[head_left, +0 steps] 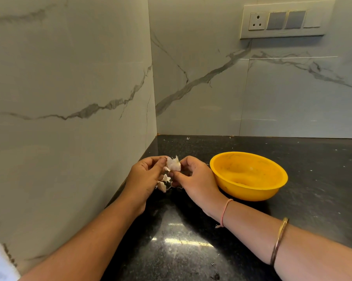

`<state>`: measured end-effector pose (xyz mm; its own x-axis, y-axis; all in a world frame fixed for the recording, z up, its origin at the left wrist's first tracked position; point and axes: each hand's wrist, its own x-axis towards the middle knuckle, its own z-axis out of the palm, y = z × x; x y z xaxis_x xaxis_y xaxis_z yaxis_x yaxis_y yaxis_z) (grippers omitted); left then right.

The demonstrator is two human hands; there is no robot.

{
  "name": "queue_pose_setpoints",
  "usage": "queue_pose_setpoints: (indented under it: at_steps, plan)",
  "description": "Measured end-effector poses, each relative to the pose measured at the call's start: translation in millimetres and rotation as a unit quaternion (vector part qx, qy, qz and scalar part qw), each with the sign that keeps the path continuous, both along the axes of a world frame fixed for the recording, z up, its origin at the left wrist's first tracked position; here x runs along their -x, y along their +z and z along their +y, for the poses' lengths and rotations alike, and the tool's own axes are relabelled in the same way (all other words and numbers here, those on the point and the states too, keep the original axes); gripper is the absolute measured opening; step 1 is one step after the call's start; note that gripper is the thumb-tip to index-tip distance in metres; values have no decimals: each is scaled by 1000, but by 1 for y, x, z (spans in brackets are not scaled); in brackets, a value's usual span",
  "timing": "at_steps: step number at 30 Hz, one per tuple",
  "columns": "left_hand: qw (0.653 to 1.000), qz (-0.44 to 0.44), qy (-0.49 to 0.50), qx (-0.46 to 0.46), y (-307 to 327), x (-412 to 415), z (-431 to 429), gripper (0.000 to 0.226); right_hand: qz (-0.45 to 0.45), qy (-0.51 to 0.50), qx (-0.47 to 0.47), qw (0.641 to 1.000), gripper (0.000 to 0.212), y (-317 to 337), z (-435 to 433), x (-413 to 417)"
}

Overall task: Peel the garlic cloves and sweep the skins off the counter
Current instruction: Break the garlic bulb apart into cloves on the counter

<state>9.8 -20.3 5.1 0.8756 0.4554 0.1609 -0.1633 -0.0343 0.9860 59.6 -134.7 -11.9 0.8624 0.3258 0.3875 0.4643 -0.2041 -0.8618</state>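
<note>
Both hands meet above the black counter (191, 250), near the corner of the walls. Between their fingertips is a garlic piece (174, 164), white with papery skin sticking up. My left hand (144, 177) pinches it from the left with thumb and fingers. My right hand (195, 179) pinches it from the right. Loose white skins (164, 184) hang below the hands, just over the counter; whether they touch it I cannot tell. A yellow bowl (276, 191) stands on the counter right of my right hand.
Marble walls close the counter on the left (69, 118) and at the back (272, 98). A switch plate (284, 20) is high on the back wall. Small white specks lie scattered on the counter by the back wall and to the right.
</note>
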Motion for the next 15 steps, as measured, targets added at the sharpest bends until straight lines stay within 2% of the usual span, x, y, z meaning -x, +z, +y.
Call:
queue_pose_setpoints:
  at_steps: [4, 8, 13, 15]
  plan:
    - [997, -9, -49, -66, -1, 2, -2, 14, -23, 18, 6, 1000, 7, 1, -1, 2]
    - [999, -10, -31, -18, 1, 4, 1, 11, -38, 47, 24, 998, 11, 2, 0, 4]
    - [996, -9, -74, 58, 4, 5, -4, 17, 66, 102, -114, 986, 11, 8, -2, 8]
    - [990, -1, -109, 85, 5, 4, -7, 24, 89, 106, -142, 980, 14, 10, -2, 9]
